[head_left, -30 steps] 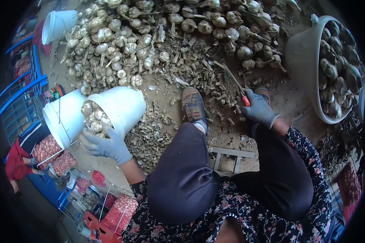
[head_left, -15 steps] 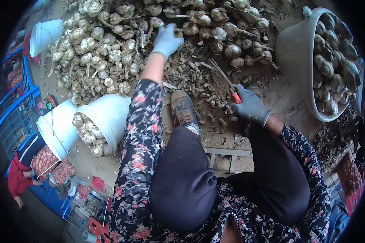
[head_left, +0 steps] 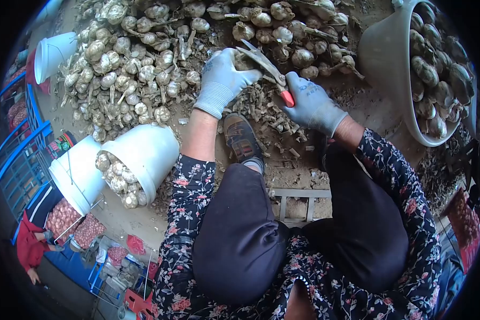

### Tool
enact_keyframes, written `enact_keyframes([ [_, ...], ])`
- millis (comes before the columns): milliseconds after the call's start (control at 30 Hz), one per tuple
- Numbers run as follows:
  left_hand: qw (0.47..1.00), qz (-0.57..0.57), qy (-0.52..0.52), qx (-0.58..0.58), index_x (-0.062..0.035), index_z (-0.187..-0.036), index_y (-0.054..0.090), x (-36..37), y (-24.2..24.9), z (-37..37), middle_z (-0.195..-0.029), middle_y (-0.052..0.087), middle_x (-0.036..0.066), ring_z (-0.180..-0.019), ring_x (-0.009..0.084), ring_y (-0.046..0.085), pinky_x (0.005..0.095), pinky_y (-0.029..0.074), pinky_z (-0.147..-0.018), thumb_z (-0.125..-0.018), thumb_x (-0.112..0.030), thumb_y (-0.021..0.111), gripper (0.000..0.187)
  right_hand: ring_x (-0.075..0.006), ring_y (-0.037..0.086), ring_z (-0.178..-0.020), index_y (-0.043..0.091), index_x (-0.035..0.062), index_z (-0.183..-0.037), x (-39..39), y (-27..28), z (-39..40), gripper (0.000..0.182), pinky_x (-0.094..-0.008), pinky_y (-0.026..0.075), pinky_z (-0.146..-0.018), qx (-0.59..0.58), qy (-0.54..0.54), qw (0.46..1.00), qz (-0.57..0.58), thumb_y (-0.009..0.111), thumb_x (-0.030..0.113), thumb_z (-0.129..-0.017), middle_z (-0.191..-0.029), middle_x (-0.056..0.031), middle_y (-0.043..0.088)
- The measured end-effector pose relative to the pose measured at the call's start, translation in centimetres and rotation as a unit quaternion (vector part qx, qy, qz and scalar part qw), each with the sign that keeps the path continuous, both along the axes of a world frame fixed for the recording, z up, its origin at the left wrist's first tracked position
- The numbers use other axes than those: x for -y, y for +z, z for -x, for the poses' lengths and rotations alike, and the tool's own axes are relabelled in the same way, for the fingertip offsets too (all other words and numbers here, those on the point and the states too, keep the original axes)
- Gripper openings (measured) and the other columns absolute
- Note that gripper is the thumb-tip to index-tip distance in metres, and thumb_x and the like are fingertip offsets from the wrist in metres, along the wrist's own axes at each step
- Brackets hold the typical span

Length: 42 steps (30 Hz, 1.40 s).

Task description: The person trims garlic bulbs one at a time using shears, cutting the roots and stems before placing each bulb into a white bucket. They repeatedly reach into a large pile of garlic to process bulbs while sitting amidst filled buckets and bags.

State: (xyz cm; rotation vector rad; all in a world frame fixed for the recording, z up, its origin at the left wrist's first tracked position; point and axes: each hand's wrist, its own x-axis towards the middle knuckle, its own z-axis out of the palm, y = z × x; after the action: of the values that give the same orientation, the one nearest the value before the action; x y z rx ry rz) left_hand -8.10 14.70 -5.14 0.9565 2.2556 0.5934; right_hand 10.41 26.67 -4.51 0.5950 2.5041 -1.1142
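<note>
My left hand (head_left: 220, 77), in a grey-white glove, is closed around a garlic bulb (head_left: 243, 62), mostly covered by the fingers. My right hand (head_left: 313, 104), gloved alike, grips red-handled shears (head_left: 271, 68). Their metal blades are apart and reach up to the garlic in my left hand. Dry cut stems (head_left: 256, 106) litter the ground below both hands. Beyond them, whole garlic bulbs with stems lie in a large heap (head_left: 109, 80) to the left and another pile (head_left: 302, 57) to the right.
A big pale tub (head_left: 381, 64) of garlic bulbs stands at right. On the left, a white bucket (head_left: 160, 152) lies tipped with bulbs in its mouth, beside another white bucket (head_left: 82, 168). A person in red (head_left: 29, 242) is at far left, near filled net bags (head_left: 88, 232).
My left hand has drawn back from the pile with a garlic bulb. My right hand has raised the shears towards it, and their blades have spread.
</note>
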Motion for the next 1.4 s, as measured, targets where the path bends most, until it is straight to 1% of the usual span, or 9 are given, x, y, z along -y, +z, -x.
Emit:
enact_keyframes([
  [133, 0.999, 0.047, 0.007, -0.022, 0.0001, -0.091, 0.063, 0.4, 0.8, -0.4, -0.095, 0.064, 0.022, -0.093, 0.0340, 0.062, 0.0406, 0.049, -0.082, -0.058, -0.039, 0.082, 0.055, -0.0377, 0.058, -0.096, 0.043, 0.0025, -0.102, -0.5, 0.0, -0.1, 0.045, -0.0462, 0.047, -0.082, 0.051, 0.037, 0.998, -0.008, 0.058, 0.042, -0.084, -0.098, -0.0232, 0.058],
  [300, 0.999, 0.049, 0.018, -0.015, -0.0008, -0.092, 0.064, 0.8, 0.4, -0.9, -0.083, 0.069, 0.011, -0.075, 0.0189, 0.066, 0.0305, 0.051, -0.070, -0.062, -0.026, 0.082, 0.043, -0.0359, 0.058, -0.097, 0.046, 0.0029, -0.104, 0.2, -0.9, -1.3, 0.046, -0.0454, 0.046, -0.083, -0.024, 0.017, 0.999, -0.020, 0.060, 0.041, -0.083, -0.099, -0.0218, 0.057],
  [600, 0.999, 0.019, -0.012, -0.030, -0.0008, -0.100, 0.064, 1.3, 0.0, -1.4, -0.091, 0.068, 0.011, -0.084, 0.0149, 0.064, 0.0292, 0.051, -0.075, -0.062, -0.037, 0.082, 0.055, -0.0410, 0.060, -0.088, 0.045, 0.0011, -0.096, -0.2, -0.8, -0.9, 0.034, -0.0481, 0.047, -0.075, 0.033, 0.011, 0.999, 0.035, 0.061, 0.027, -0.081, -0.085, -0.0259, 0.061],
  [733, 0.976, -0.095, 0.118, 0.157, 0.0039, -0.110, 0.054, 2.1, -0.2, -1.2, -0.101, 0.063, 0.013, -0.086, 0.0209, 0.064, 0.0281, 0.052, -0.079, -0.069, -0.025, 0.080, 0.057, -0.0415, 0.060, -0.086, 0.046, 0.0027, -0.097, -0.3, -1.5, -3.9, 0.033, -0.0492, 0.046, -0.072, 0.018, -0.068, 0.993, 0.097, 0.062, 0.026, -0.080, -0.081, -0.0255, 0.061],
  [800, 0.821, -0.287, 0.166, 0.466, 0.0034, -0.114, 0.049, 2.6, -0.4, -1.1, -0.111, 0.059, 0.014, -0.093, 0.0218, 0.063, 0.0291, 0.052, -0.082, -0.076, -0.013, 0.073, 0.048, -0.0415, 0.060, -0.085, 0.046, 0.0047, -0.098, -0.3, -0.7, -5.0, 0.034, -0.0489, 0.046, -0.072, -0.007, -0.076, 0.995, 0.060, 0.063, 0.028, -0.080, -0.084, -0.0244, 0.062],
  [967, 0.680, -0.386, 0.245, 0.573, -0.0080, -0.124, 0.048, 2.5, -0.1, -3.2, -0.108, 0.060, 0.010, -0.097, 0.0221, 0.062, 0.0345, 0.054, -0.082, -0.078, 0.001, 0.066, 0.050, -0.0407, 0.059, -0.090, 0.044, 0.0011, -0.099, 0.3, 0.8, -4.5, 0.037, -0.0469, 0.046, -0.077, 0.020, -0.043, 0.997, 0.062, 0.062, 0.029, -0.082, -0.091, -0.0243, 0.059],
  [1133, 0.751, -0.377, 0.205, 0.501, -0.0063, -0.126, 0.045, 3.0, -0.8, -3.7, -0.109, 0.057, 0.006, -0.098, 0.0153, 0.058, 0.0306, 0.051, -0.086, -0.073, 0.004, 0.069, 0.059, -0.0372, 0.059, -0.091, 0.044, 0.0032, -0.101, 0.5, 1.6, -2.9, 0.036, -0.0444, 0.047, -0.079, -0.001, -0.004, 1.000, -0.001, 0.061, 0.027, -0.081, -0.093, -0.0207, 0.057],
  [1233, 0.893, -0.271, 0.185, 0.306, 0.0008, -0.124, 0.045, 2.4, 0.1, -3.9, -0.109, 0.057, 0.008, -0.098, 0.0171, 0.057, 0.0285, 0.048, -0.088, -0.065, -0.002, 0.073, 0.065, -0.0361, 0.059, -0.091, 0.045, 0.0035, -0.101, 0.2, 1.8, -2.4, 0.036, -0.0455, 0.047, -0.079, 0.007, 0.030, 0.997, -0.067, 0.061, 0.028, -0.080, -0.094, -0.0200, 0.058],
  [1400, 0.963, -0.191, 0.135, 0.134, 0.0012, -0.125, 0.041, 1.7, 0.2, -4.3, -0.105, 0.059, 0.009, -0.094, 0.0154, 0.059, 0.0279, 0.048, -0.085, -0.064, -0.005, 0.074, 0.069, -0.0361, 0.060, -0.093, 0.045, 0.0039, -0.103, 0.2, 2.2, -2.0, 0.039, -0.0484, 0.046, -0.081, 0.046, 0.036, 0.995, -0.080, 0.061, 0.030, -0.080, -0.096, -0.0194, 0.058],
])
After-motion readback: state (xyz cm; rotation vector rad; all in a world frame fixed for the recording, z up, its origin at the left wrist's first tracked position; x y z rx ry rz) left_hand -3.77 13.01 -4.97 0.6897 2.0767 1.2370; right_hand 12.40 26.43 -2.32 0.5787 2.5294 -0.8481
